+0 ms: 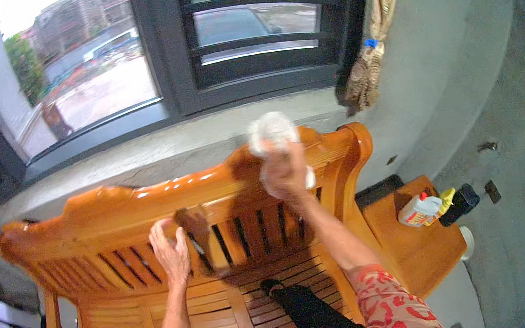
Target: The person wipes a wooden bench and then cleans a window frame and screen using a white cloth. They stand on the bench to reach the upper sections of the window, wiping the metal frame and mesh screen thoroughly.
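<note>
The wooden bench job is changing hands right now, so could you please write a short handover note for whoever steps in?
Right hand: gripping a white cloth, pressed on the top rail of the wooden bench.
Left hand: empty, flat against the slatted backrest, bracing.
Nearby: bottles on the side table; a black item lies on the seat.
Done: cannot tell how much rail is wiped.
Left: likely the remaining rail, slats and seat.

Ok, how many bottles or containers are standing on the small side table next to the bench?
3, clustered at the far right of the side table: a white bottle with a red cap, a yellow bottle behind it, and a black container at the right. Others may be hidden behind them.
</note>
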### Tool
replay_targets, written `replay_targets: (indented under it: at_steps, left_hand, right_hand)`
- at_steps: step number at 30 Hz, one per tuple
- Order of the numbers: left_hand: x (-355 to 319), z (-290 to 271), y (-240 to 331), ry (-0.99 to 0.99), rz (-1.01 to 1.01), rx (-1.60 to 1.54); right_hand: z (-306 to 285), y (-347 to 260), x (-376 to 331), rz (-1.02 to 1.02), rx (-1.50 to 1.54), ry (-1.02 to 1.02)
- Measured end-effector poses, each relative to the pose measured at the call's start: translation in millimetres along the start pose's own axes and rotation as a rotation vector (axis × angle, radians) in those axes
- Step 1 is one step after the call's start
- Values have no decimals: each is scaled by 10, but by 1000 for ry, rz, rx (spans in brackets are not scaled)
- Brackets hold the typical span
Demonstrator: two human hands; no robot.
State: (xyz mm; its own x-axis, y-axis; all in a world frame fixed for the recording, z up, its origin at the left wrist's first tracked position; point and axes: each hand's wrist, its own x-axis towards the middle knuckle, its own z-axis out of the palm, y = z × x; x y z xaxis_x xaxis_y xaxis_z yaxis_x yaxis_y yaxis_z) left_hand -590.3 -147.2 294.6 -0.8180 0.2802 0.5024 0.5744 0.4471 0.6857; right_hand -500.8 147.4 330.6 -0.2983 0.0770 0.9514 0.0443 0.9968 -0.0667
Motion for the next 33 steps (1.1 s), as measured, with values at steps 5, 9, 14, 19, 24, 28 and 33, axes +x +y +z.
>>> replay_targets:
  at_steps: [5, 9, 14, 19, 24, 28, 33]
  left_hand:
    - [799, 551, -296, -112, 278, 362]
    - [1040, 728, -295, -167, 347, 564]
    - [1086, 773, -340, -184, 347, 642]
    - [1062, 835, -325, -115, 399, 694]
    - [1029, 839, -286, -118, 372, 683]
    - [1059, 835, -272, -149, 351, 697]
    - [1032, 781, -324, -98, 408, 672]
  right_hand:
    - [359, 232, -56, 39, -483, -213]
    - [185, 645, -175, 104, -371, -207]
    - [354, 898, -379, 414, -209, -114]
    - [40, 1385, -409, 728, -417, -149]
    - [164, 1252, -394, 906, -153, 150]
    - [419, 780, -389, 674, -52, 226]
    - [418, 704, -347, 337, -201, 27]
